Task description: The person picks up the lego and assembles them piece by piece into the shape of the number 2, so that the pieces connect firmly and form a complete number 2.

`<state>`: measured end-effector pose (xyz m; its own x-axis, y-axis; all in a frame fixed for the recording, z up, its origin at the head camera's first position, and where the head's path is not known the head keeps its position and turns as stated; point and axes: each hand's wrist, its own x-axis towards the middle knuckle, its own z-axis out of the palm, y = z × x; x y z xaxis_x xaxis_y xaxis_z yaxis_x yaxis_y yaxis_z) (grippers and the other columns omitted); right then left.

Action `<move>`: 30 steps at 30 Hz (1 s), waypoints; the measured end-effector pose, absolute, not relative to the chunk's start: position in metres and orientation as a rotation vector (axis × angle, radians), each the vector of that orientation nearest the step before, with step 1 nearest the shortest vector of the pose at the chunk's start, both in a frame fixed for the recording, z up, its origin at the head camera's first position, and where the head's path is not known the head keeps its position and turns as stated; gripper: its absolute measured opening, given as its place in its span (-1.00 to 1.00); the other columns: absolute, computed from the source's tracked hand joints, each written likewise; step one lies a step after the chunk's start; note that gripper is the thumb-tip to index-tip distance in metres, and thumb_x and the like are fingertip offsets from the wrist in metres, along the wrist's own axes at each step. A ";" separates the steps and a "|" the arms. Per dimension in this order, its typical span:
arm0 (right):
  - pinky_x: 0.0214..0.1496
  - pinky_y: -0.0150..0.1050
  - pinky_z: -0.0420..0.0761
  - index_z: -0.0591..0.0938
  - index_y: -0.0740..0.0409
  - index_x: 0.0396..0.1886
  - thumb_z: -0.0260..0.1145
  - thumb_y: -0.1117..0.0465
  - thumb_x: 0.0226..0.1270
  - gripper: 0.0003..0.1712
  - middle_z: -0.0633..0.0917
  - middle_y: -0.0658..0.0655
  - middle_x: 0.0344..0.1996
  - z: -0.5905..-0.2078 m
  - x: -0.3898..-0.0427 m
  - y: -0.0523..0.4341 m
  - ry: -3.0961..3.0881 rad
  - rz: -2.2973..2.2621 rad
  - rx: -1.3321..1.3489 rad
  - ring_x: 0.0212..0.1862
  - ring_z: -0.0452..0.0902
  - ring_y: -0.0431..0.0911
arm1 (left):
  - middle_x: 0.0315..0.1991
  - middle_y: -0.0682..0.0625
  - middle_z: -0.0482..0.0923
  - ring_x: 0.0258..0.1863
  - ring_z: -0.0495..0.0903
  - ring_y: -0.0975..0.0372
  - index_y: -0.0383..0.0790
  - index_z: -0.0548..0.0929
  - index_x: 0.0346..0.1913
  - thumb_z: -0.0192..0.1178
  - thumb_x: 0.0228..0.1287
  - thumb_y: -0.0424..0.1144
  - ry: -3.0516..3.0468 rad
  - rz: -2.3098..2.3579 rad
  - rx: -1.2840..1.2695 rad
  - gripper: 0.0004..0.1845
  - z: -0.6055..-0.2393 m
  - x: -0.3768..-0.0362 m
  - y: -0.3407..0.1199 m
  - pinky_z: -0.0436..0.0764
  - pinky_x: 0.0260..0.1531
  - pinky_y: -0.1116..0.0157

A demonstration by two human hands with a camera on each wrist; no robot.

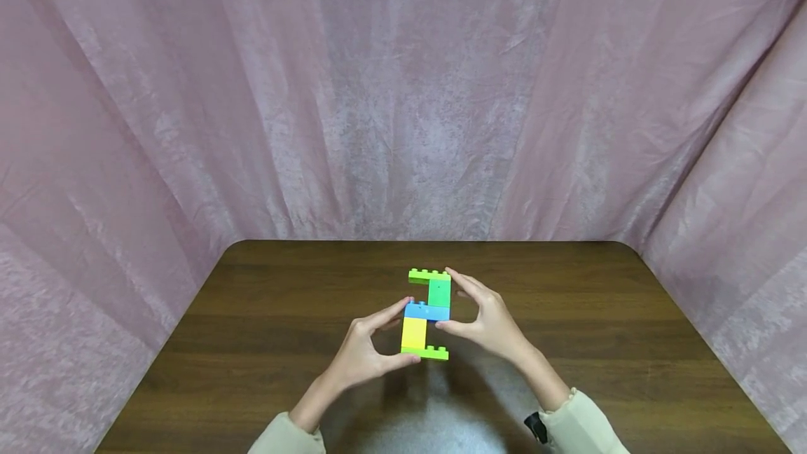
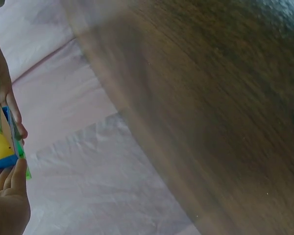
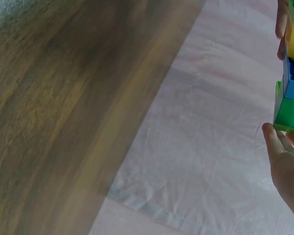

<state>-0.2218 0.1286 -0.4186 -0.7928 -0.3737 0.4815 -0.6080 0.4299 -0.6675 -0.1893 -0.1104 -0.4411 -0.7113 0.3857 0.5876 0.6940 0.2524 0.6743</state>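
Both hands hold one structure of toy building bricks upright above the table. In the head view it runs from a lime plate [image 1: 429,275] on top, through a green brick [image 1: 439,293], a blue brick [image 1: 427,312] and a yellow brick [image 1: 414,333], to a second lime plate [image 1: 436,354] at the bottom. My left hand [image 1: 366,349] grips the lower left part, fingertips at the blue brick and thumb under the bottom plate. My right hand [image 1: 494,317] grips the upper right part, fingers at the top plate and thumb under the blue brick.
Below is a brown wood-grain table [image 1: 284,286], with shadows and a bright reflection near its front. Pink curtains [image 1: 403,90] hang behind it and at both sides. A black band [image 1: 536,427] shows at the right sleeve [image 1: 583,422].
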 end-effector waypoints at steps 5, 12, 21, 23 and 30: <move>0.07 -0.03 0.68 0.42 0.24 0.35 0.61 0.18 -0.08 -0.06 0.60 0.31 0.19 -0.419 -0.225 0.131 -2.427 1.224 0.862 0.01 0.67 0.15 | 0.16 -0.20 0.61 0.02 0.70 0.04 -0.26 0.47 0.32 0.56 -0.12 -0.32 -2.299 -1.459 -0.936 -0.17 -0.439 -0.188 -0.109 0.67 0.04 0.09; 0.13 0.03 0.63 0.36 0.30 0.39 0.57 0.16 0.00 -0.05 0.51 0.38 0.27 -0.424 -0.226 0.133 -2.585 1.345 0.856 0.05 0.65 0.22 | 0.13 -0.24 0.62 0.04 0.68 -0.02 -0.39 0.49 0.25 0.57 -0.15 -0.31 -2.404 -1.478 -0.880 -0.19 -0.439 -0.186 -0.106 0.66 0.06 0.10; 0.11 0.04 0.64 0.27 0.48 0.38 0.55 0.14 0.03 0.01 0.42 0.50 0.30 -0.443 -0.231 0.135 -2.756 1.344 0.935 0.09 0.59 0.33 | 0.14 -0.34 0.58 0.11 0.62 -0.11 -0.41 0.50 0.06 0.58 -0.17 -0.28 -2.547 -1.492 -0.856 -0.31 -0.453 -0.186 -0.105 0.62 0.08 0.04; 0.09 0.04 0.65 0.26 0.50 0.38 0.55 0.15 0.03 0.01 0.42 0.51 0.29 -0.447 -0.232 0.134 -2.783 1.329 0.943 0.10 0.59 0.34 | 0.13 -0.33 0.58 0.11 0.61 -0.11 -0.40 0.49 0.04 0.59 -0.17 -0.27 -2.587 -1.498 -0.841 -0.33 -0.456 -0.187 -0.106 0.62 0.09 0.03; 0.09 0.07 0.64 0.27 0.52 0.37 0.56 0.20 0.01 0.00 0.45 0.49 0.28 -0.458 -0.231 0.129 -2.871 1.369 0.891 0.13 0.58 0.29 | 0.12 -0.28 0.60 0.12 0.62 -0.10 -0.36 0.49 -0.02 0.59 -0.16 -0.21 -2.705 -1.476 -0.796 -0.36 -0.467 -0.185 -0.105 0.62 0.11 0.07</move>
<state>-0.2314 0.1286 -0.4584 -0.8423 -0.5327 0.0823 -0.3992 0.5139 -0.7593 -0.1854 -0.1054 -0.4674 -0.8741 0.4440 0.1971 0.4061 0.4452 0.7981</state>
